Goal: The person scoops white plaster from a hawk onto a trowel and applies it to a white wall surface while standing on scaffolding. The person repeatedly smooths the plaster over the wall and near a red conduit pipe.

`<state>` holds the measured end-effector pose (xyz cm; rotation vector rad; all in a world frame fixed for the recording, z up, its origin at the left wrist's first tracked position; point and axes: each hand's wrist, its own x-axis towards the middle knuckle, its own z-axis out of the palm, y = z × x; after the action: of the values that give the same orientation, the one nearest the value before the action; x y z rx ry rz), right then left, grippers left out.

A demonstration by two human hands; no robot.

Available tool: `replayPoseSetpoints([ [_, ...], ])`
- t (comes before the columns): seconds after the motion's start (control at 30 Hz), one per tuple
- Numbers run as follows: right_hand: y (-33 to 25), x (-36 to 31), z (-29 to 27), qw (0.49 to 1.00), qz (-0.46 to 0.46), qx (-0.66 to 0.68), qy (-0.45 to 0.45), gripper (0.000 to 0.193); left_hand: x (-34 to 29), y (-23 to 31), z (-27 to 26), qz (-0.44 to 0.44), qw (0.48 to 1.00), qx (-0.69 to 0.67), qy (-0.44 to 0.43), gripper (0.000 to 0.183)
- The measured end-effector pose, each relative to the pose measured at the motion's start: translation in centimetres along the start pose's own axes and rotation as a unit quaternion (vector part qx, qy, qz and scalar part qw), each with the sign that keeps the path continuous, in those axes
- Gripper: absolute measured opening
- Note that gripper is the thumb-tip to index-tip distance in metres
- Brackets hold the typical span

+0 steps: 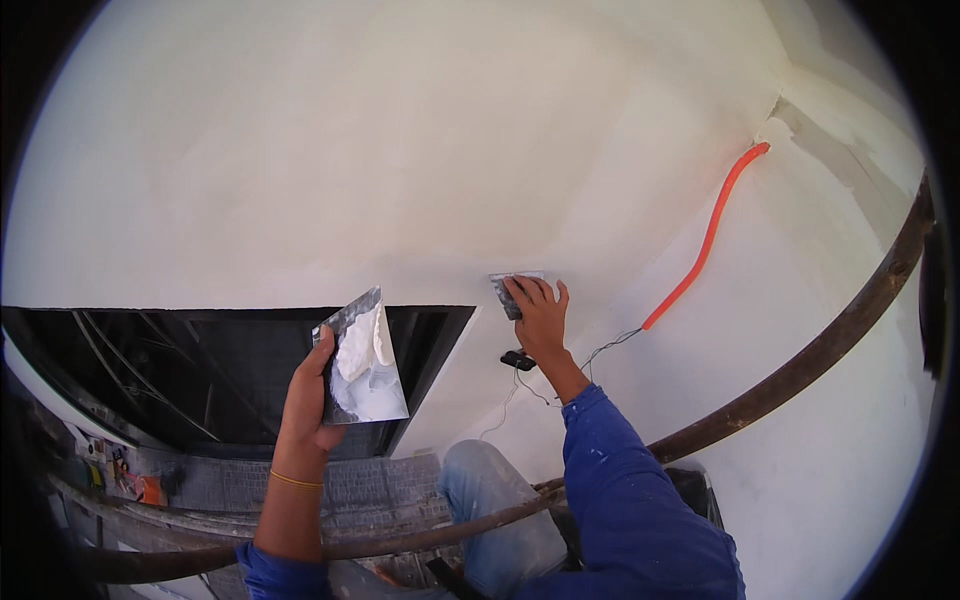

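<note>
My left hand (305, 398) grips a flat metal plate (398, 398) by its left edge, thumb on top. White putty (358, 348) lies heaped and smeared over the plate. Farther right, my right hand (543, 318) is closed on a putty knife (506, 296) with a wide metal blade. Its fingers press on the blade, which lies against the pale wall (420, 180) just beyond the upper right corner of the dark window opening. The knife's handle is hidden by the hand.
An orange conduit (713, 225) hangs from the wall corner, thin wires (610, 345) trailing from it. Below my right hand sits a black box (517, 360) with wires. Rusty pipes (800, 372) curve across the right and in front of my legs. A dark framed window (240, 370) opens at left.
</note>
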<state>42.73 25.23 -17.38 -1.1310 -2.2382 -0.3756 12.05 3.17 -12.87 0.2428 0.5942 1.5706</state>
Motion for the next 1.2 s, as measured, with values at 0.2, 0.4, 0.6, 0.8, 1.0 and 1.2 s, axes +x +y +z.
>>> replayPoseSetpoints([
  [0.2, -10.8, -1.0, -7.6, 0.863, -0.06, 0.494, -0.086, 0.056, -0.4, -0.8, 0.9, -0.019, 1.0, -0.002, -0.01, 0.04],
  [0.4, -15.5, 0.4, -10.6, 0.869, -0.29, 0.4, -0.03, 0.053, -2.0, -0.4, 2.7, -0.008, 0.999, -0.015, -0.028, 0.042],
  [0.6, -12.4, 4.0, -15.2, 0.937, -0.276, 0.21, -0.047, 0.065, -3.1, 1.7, 3.8, 0.083, 0.992, 0.098, 0.018, 0.039],
  [0.8, -14.4, 5.5, -18.2, 0.884, -0.413, 0.15, -0.16, 0.059, -4.6, 2.1, 4.7, 0.181, 0.955, 0.225, 0.063, 0.038],
  [1.0, -16.5, 7.4, -19.8, 0.872, -0.441, 0.191, -0.096, 0.059, -5.0, 3.2, 4.0, 0.165, 0.925, 0.334, 0.074, 0.033],
  [1.2, -14.2, 7.7, -18.9, 0.877, -0.429, 0.156, -0.151, 0.055, -5.0, 3.0, 3.8, 0.247, 0.923, 0.275, 0.104, 0.034],
])
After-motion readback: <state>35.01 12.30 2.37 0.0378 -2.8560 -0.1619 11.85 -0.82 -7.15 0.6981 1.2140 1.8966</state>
